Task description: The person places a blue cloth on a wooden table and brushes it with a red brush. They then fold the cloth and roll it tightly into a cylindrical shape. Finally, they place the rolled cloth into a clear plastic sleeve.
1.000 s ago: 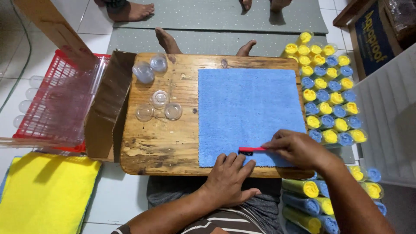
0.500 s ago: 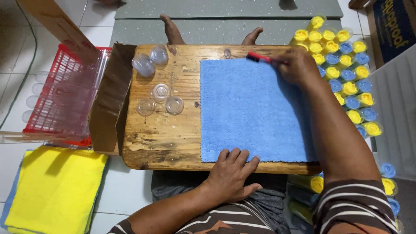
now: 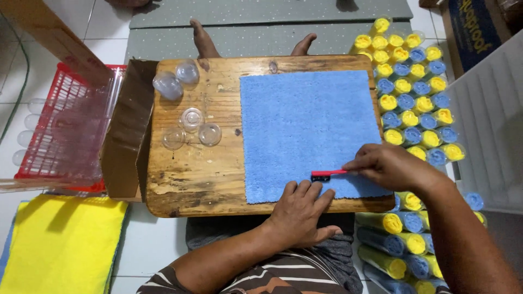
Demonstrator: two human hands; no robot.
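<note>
**Brushing a blue cloth on a wooden table**

Looking down from the head camera, the right hand (image 3: 389, 166) pinches the handle of a small red brush (image 3: 327, 174), whose dark head lies on the near edge of a blue cloth (image 3: 308, 128). The left hand (image 3: 299, 209) lies flat with fingers spread, holding nothing, pressing the cloth's near edge just beside the brush head. The cloth lies spread flat on the right half of the wooden table (image 3: 210, 169). On the table's left half stand several clear plastic cups (image 3: 190, 117). A brown cardboard box (image 3: 128, 130) leans at the table's left edge, with a red basket (image 3: 65, 125) beyond it. Rolled yellow and blue cloths (image 3: 411, 100) stand packed on the floor to the right; a flat yellow cloth (image 3: 60, 245) lies at lower left.
</note>
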